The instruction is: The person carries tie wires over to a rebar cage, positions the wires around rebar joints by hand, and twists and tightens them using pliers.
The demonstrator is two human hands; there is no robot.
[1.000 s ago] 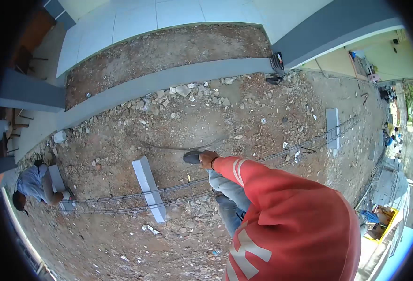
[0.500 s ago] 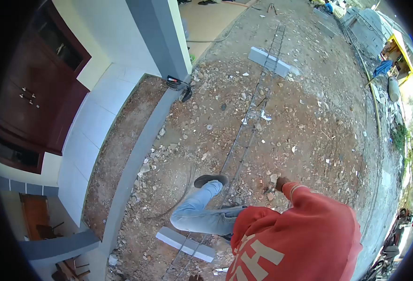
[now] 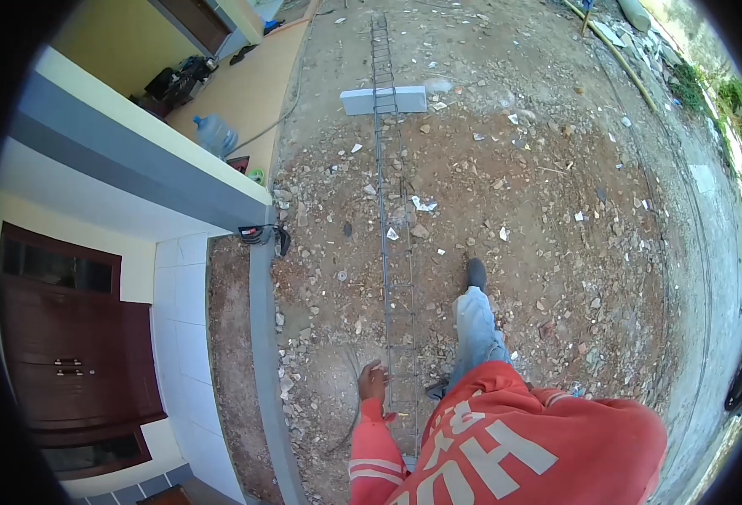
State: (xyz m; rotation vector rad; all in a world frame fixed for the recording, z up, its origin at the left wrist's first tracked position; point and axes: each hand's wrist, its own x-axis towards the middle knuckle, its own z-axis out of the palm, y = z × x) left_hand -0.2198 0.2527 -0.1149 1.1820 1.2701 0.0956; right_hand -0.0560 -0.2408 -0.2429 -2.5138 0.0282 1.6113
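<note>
My left hand (image 3: 373, 380) hangs at the left side of a long steel rebar cage (image 3: 384, 227), fingers loosely apart with nothing visible in them. Whether it touches the cage is unclear. My right hand is out of sight; only the red right sleeve (image 3: 611, 408) shows. The cage runs away from me along the ground, its far part lying over a pale grey block (image 3: 411, 100). One dark shoe (image 3: 476, 273) is planted on the right of the cage. Another dark shoe (image 3: 437, 390) shows partly beside the bars.
Rubble and stones cover the brown ground (image 3: 539, 236). On the left runs a grey curb (image 3: 261, 337) with a black and red object (image 3: 253, 234) on it, beside a column. A water jug (image 3: 215, 135) rests on the porch. A long pole (image 3: 615, 55) lies at the far right.
My view has turned, so the cage now runs nearly straight ahead. A foot has moved from the cage's left to its right. My left hand has risen into view; my right hand has left it.
</note>
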